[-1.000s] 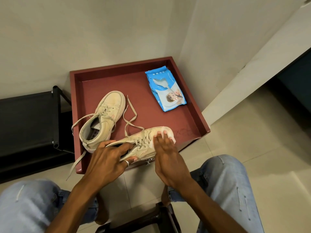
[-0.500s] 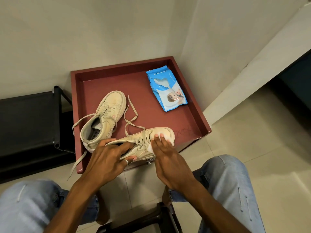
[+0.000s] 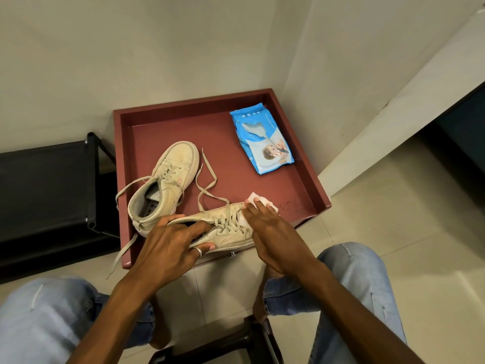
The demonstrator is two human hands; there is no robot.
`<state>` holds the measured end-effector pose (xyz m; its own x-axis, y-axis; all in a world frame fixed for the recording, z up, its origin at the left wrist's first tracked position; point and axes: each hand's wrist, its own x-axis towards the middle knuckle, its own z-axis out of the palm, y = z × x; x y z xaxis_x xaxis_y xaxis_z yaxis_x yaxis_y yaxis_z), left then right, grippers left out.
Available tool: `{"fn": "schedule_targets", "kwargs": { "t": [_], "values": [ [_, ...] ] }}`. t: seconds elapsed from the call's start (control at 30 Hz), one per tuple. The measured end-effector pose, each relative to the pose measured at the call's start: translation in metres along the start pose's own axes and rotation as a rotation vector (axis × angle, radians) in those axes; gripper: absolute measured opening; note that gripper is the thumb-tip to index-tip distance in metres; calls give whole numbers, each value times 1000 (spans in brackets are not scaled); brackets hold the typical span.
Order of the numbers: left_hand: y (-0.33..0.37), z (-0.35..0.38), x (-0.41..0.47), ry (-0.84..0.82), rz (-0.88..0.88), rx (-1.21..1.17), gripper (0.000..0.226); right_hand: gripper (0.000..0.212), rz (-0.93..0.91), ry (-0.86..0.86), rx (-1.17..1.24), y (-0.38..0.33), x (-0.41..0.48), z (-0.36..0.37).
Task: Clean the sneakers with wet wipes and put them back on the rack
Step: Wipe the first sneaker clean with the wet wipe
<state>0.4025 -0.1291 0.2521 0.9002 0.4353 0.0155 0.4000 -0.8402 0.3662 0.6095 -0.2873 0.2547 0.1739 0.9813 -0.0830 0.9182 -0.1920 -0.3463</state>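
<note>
Two cream sneakers lie on a dark red tray table [image 3: 168, 119]. The near sneaker [image 3: 231, 229] lies on its side along the front edge, toe to the right. My left hand [image 3: 173, 245] grips its collar, thumb inside the opening. My right hand [image 3: 273, 232] presses a white wet wipe [image 3: 259, 200] flat against the toe, fingers straight. The second sneaker [image 3: 168, 179] stands upright behind, toe pointing away, laces loose. A blue wet wipes pack [image 3: 262, 143] lies at the tray's back right.
A black shoe rack [image 3: 47, 185] stands left of the tray against the wall. Walls meet in the corner behind the tray. My knees in light jeans [image 3: 351, 279] flank a dark stool [image 3: 223, 342] on the tiled floor.
My right hand slid the wipe back toward the toe tip after pulling it in along the sneaker. The left hand kept its grip on the collar.
</note>
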Motion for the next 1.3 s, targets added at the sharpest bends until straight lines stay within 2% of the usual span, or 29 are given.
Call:
{"fn": "schedule_targets", "kwargs": {
  "t": [0.13, 0.2, 0.63, 0.77, 0.97, 1.13, 1.3],
  "values": [
    [0, -1, 0, -2, -13, -7, 41, 56, -139, -30, -20, 8, -35, -6],
    [0, -1, 0, 6, -9, 2, 40, 59, -147, -61, -39, 13, -39, -5],
    [3, 0, 2, 36, -12, -10, 41, 59, 94, 0, 53, 8, 43, -6],
    [5, 1, 1, 45, -25, -5, 38, 66, 97, 46, -15, -7, 23, 8],
    [5, 0, 1, 32, -26, -5, 39, 59, 71, 97, 46, -22, -23, 17],
    [4, -1, 2, 33, -34, -5, 40, 57, 84, 74, 44, -8, -26, 13],
    [3, 0, 3, 29, -22, 2, 40, 53, 179, 131, 139, 7, 3, 3]
  ]
}}
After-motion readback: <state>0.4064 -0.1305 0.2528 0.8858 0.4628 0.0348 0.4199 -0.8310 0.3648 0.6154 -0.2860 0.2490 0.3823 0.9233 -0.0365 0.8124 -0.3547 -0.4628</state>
